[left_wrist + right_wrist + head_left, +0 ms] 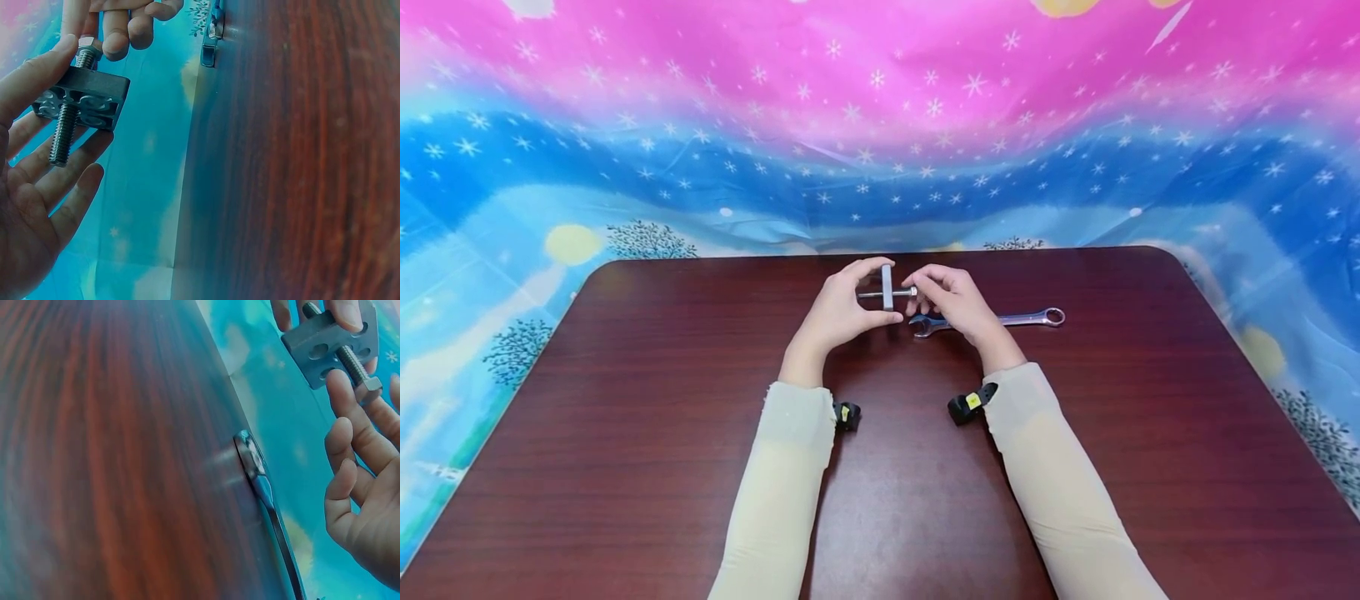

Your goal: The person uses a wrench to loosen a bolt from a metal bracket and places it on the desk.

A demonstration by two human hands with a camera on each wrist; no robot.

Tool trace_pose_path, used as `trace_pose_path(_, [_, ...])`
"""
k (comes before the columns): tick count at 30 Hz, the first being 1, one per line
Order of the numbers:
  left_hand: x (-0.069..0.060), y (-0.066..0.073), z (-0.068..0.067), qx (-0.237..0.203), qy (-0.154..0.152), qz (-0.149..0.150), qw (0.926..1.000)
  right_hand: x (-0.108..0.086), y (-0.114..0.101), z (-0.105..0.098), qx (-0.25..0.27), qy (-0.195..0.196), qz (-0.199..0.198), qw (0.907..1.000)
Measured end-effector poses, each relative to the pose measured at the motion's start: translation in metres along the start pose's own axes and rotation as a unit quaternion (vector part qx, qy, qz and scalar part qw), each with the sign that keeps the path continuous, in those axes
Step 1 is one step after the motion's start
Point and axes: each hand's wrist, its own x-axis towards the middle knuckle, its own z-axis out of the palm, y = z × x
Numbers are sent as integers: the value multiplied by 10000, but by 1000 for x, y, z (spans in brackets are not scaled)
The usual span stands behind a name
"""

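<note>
My left hand (835,312) holds a small grey metal block (887,279) with several holes, gripping its edges between thumb and fingers. A threaded hex bolt (61,140) runs through the block, its shank sticking out on both sides. The hex head (372,386) points toward my right hand (958,304), whose curled fingers and thumb are around it at the bolt's end. Block and bolt are held above the table, near its far edge. Below the right hand lies a chrome combination wrench (1022,319), its open end to the left and ring end to the right.
The dark red wood-grain table (895,500) spreads out under both arms. Behind it hangs a pink and blue cloth (880,150) with snowflakes. Black wrist cameras sit at both cuffs, the left camera (847,416) and the right camera (967,406).
</note>
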Motion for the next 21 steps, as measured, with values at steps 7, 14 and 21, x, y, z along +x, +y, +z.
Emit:
trace_pose_path(7, [1, -3, 1, -31, -34, -47, 10000, -2, 1, -1, -9, -79, 18, 10000])
trace_pose_path(14, [1, -5, 0, -11, -11, -39, 10000, -2, 2, -4, -49, -228, -26, 9997])
trace_pose_path(21, [2, -4, -2, -28, -3, -53, 10000, -1, 3, -5, 176, -117, 75, 9997])
